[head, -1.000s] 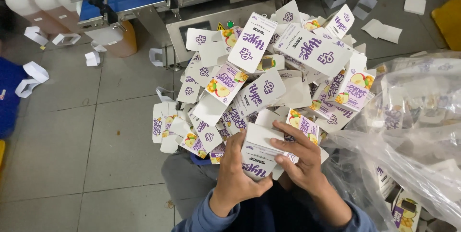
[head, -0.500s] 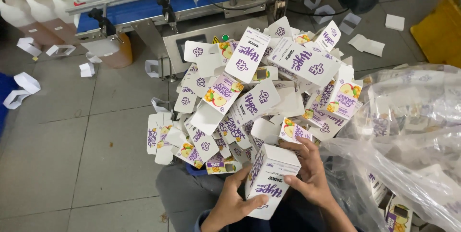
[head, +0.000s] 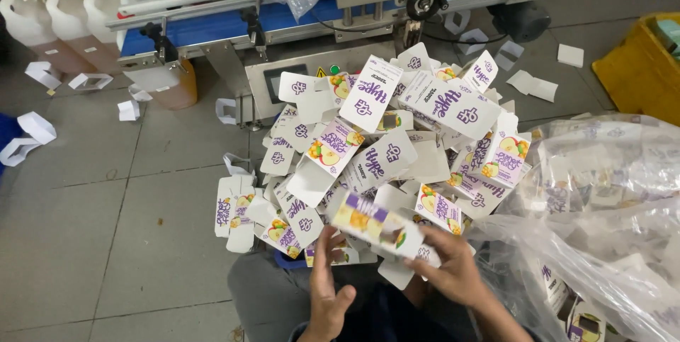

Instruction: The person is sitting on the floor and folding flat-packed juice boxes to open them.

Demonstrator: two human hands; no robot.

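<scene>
A small folded carton (head: 374, 220), white with purple marks and fruit pictures, is held level and blurred just above my lap. My right hand (head: 448, 270) grips its right end. My left hand (head: 327, 287) is below its left end with fingers spread, the fingertips just reaching the carton. Behind it lies a big heap of flat carton blanks (head: 397, 137) of the same print, piled loosely on top of each other.
A clear plastic bag (head: 602, 214) with more cartons fills the right side. A conveyor machine with a blue belt (head: 283, 16) stands beyond the heap, white jugs (head: 49, 16) at its left end. A yellow crate (head: 637, 59) sits far right. Loose white blanks lie on the grey floor.
The carton has been turned from upright to level and moved up to the left. My left hand has let go of its side and spread below it. The view has tilted toward the machine.
</scene>
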